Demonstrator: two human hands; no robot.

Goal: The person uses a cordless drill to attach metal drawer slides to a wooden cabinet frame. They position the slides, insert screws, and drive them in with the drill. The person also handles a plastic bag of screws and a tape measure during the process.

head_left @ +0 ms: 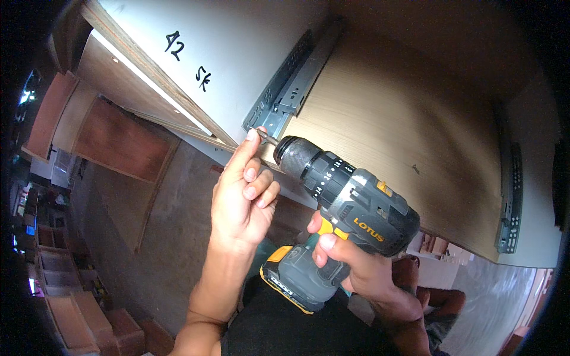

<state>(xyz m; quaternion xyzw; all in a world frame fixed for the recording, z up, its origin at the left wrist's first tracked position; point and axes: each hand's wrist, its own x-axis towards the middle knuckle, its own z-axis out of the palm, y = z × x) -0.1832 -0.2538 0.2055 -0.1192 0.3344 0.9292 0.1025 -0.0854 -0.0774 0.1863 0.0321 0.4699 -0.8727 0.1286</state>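
The right hand wraps the drill; the left hand pinches its bit. Toward the drill's eleven o'clock sits a metal slide, toward three another slide; the drill blocks part of the wood-grain panel.

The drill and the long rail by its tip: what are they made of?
The drill seems mostly dark grey plastic, with a dull finish and moulded panels; its ridged black chuck could be metal or plastic. The rail is probably smooth metal: thin, grey, slotted and catching light.
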